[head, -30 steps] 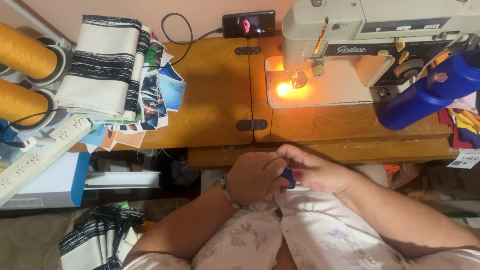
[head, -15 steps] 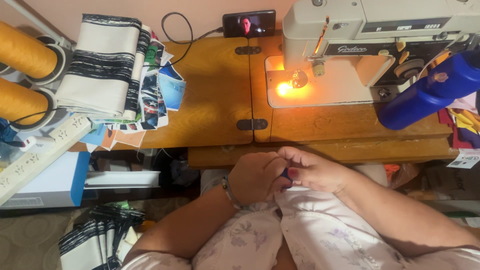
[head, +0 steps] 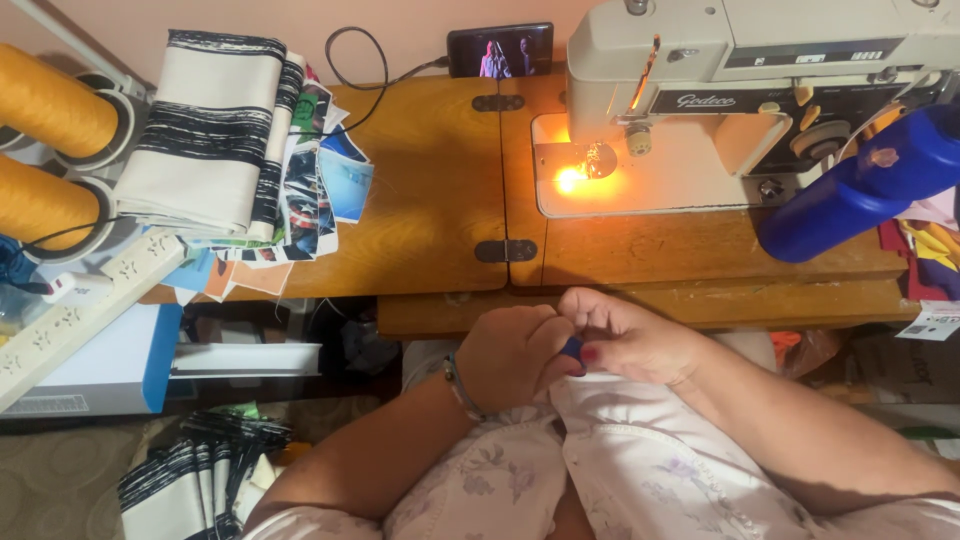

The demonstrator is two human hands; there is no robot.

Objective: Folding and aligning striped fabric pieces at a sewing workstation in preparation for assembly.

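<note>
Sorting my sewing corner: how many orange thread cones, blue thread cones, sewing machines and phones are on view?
Orange thread cones: 2
Blue thread cone: 1
Sewing machine: 1
Phone: 1
Total: 5

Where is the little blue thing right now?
In the head view, the little blue thing sits low in the middle, pinched between the left hand and the right hand, just below the wooden table's front edge.

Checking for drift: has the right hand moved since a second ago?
No. The right hand stays just below the wooden table's front edge, pressed against the left hand, as before.
</note>
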